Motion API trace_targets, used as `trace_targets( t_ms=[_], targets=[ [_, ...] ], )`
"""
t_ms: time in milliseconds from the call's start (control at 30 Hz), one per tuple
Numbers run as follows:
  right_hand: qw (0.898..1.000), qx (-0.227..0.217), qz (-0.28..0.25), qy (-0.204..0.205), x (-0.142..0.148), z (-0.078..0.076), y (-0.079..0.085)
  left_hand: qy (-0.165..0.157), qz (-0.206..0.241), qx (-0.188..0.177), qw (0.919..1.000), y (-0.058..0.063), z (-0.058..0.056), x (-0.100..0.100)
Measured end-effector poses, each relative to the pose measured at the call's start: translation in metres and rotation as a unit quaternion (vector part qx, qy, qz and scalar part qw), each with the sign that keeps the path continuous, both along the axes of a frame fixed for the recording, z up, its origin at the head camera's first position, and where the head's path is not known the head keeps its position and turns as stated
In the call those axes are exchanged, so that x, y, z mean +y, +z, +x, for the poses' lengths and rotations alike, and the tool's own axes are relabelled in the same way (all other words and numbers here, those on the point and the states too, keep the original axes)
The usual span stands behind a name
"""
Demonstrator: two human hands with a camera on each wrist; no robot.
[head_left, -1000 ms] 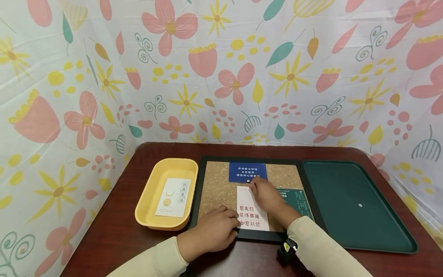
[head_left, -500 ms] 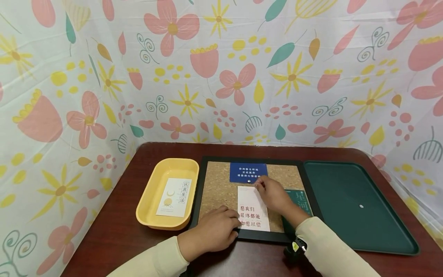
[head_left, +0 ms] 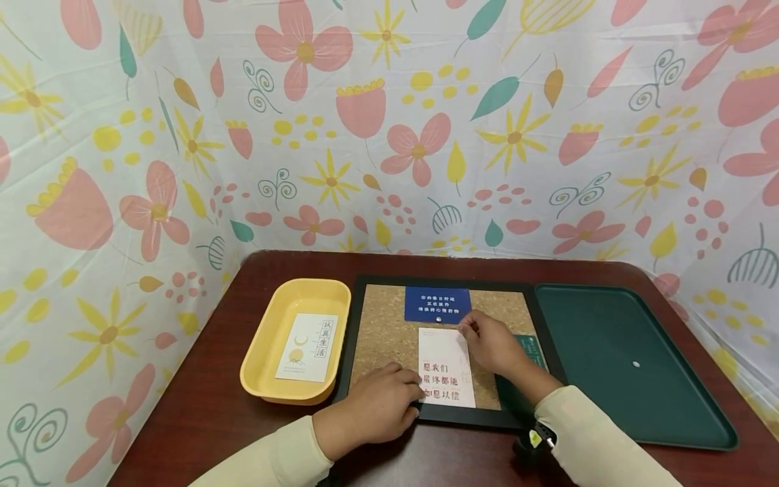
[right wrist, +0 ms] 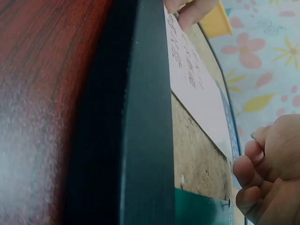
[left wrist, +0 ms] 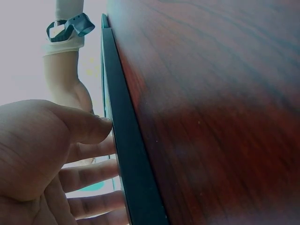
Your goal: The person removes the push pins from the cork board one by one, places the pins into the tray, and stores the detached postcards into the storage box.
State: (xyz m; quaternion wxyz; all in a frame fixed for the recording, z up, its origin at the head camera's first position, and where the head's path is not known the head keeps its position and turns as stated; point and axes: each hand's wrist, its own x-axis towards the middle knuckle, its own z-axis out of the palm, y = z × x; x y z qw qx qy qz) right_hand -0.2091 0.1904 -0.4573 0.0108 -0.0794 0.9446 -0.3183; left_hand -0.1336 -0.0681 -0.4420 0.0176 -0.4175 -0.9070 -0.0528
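A black-framed corkboard (head_left: 382, 314) lies on the table with three cards on it. My left hand (head_left: 380, 406) rests with relaxed fingers over its front edge, fingertips at the left side of a pale pink card (head_left: 443, 352). Just past that card's upper right corner is my right hand (head_left: 496, 345), its thumb and fingers curled together. A small grey metal tip, seemingly a thumbtack (right wrist: 253, 136), shows between them in the right wrist view. The blue card (head_left: 426, 297) has a silver tack (head_left: 438, 319) at its lower edge. My right forearm partly hides the green card (head_left: 533, 350).
To the left stands a yellow basin (head_left: 258, 368) containing a white card (head_left: 306, 352). A dark green tray (head_left: 599, 331) lies to the right with one small white tack (head_left: 635, 364) on it. A flowered cloth (head_left: 416, 203) hangs behind the table.
My right hand has moved to the right, from the pink card's top edge to past its upper right corner. The left hand and the cards stay put.
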Motion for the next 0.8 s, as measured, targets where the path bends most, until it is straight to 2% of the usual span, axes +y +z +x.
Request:
trace_targets(
  t_ms=[200,433,800],
  targets=[
    [1.0,0.0,-0.013,0.005,0.006,0.003,0.005,0.0,0.0,-0.001,1.0,0.0,0.0,0.0],
    [1.0,0.012,-0.008,0.0,0.012,0.004,0.005,0.001,-0.001,-0.001,1.0,-0.001,0.0,0.0],
    [1.0,0.006,-0.008,0.001,0.024,0.008,0.009,0.005,0.0,-0.005,1.0,0.0,0.0,0.0]
  ],
)
